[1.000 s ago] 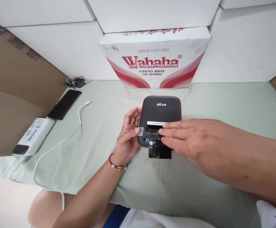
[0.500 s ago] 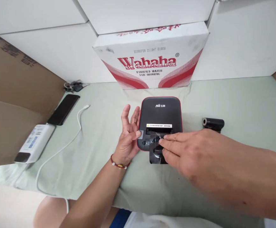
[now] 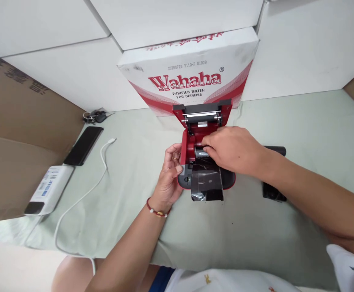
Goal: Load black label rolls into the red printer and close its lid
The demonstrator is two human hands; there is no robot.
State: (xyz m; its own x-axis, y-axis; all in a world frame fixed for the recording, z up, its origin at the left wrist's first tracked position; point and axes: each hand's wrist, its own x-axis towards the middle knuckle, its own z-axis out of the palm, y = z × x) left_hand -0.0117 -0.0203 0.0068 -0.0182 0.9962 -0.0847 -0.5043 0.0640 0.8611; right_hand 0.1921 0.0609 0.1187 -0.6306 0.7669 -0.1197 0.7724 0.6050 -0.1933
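A small black and red label printer (image 3: 185, 181) sits on the pale green cloth with its lid (image 3: 202, 111) swung up and back, showing a red inside. My left hand (image 3: 168, 175) grips the printer's left side, thumb on the front corner. My right hand (image 3: 232, 149) reaches into the open bay, fingers closed on a black roll (image 3: 199, 152). A strip of glossy black film (image 3: 208, 185) runs from the roll out over the printer's front edge onto the cloth.
A Wahaha water carton (image 3: 189, 79) stands right behind the lid, with white boxes stacked around. On the left lie a phone (image 3: 83, 140), keys (image 3: 94, 117), a white power bank (image 3: 47, 190) with cable (image 3: 82, 190), and brown cardboard (image 3: 18, 134). A black part (image 3: 273, 193) lies under my right forearm.
The printer's lid has gone from closed to open. My right hand moved from the film at the front slot up into the bay onto the roll. My left hand closed on the printer's side.
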